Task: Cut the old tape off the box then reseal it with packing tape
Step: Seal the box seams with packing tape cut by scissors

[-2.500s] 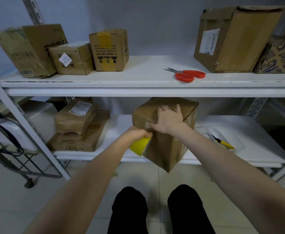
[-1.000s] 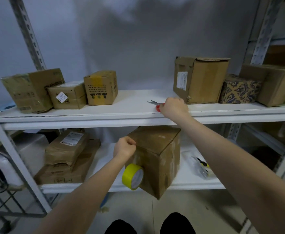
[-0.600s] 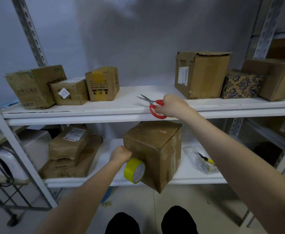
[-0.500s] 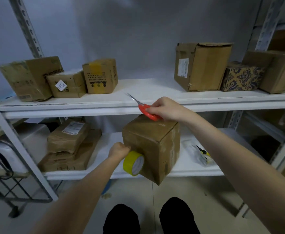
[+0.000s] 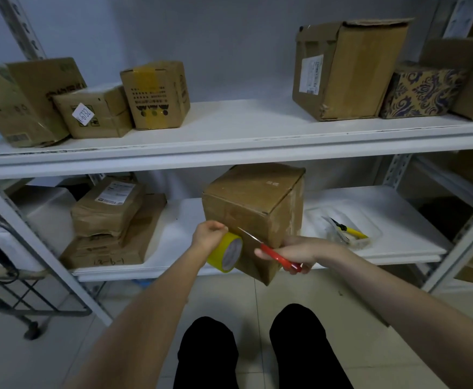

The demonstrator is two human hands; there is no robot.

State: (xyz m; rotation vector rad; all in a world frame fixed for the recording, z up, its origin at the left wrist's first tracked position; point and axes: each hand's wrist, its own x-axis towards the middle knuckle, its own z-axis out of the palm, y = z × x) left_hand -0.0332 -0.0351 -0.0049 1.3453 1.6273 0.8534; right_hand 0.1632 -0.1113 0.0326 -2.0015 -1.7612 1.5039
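Overhanging the lower shelf's (image 5: pixel 398 220) front edge, the box (image 5: pixel 253 209) may tip if pushed, while fingers of the left hand (image 5: pixel 208 237) curl round the tape roll (image 5: pixel 225 255) and those of the right hand (image 5: pixel 294 252) grip scissors (image 5: pixel 269 252) pointing toward them.

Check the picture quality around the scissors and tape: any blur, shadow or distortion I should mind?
Head view, centre: light is dim and flat, no glare; the scissors and tape read sharp enough, the blade thin against the box, whose front is darker than its top. Head view, edges: the far-left box smears, and the upper shelf bows from the wide lens.
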